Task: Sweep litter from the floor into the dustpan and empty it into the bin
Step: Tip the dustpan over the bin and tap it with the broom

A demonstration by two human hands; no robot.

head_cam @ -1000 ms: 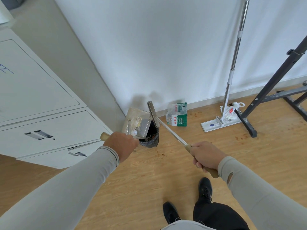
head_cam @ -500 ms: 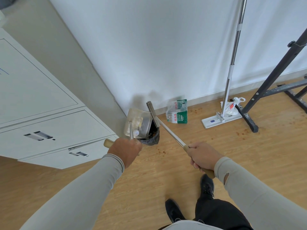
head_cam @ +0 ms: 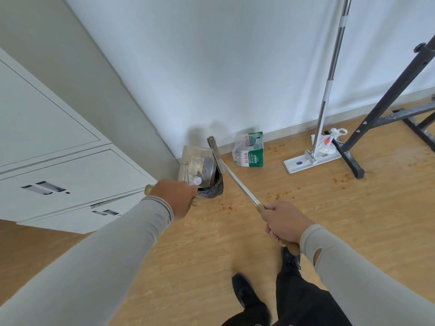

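The left hand [head_cam: 174,198] curls its fingers round the dustpan [head_cam: 196,166] handle, tilting the pan over the bin [head_cam: 211,190] just beyond the knuckles; something pale, perhaps a bottle, lies in it. The right hand [head_cam: 283,221] grips the broom [head_cam: 231,175] handle, its head beside the pan. Litter [head_cam: 279,196] lies past these fingers.

I see even, bright, diffuse light with no glare. Soft grey shadows fall on the plain white wall [head_cam: 235,67] at 12 o'clock. Wide-angle distortion bows edges at 9 and 3 o'clock. Focus is sharp.
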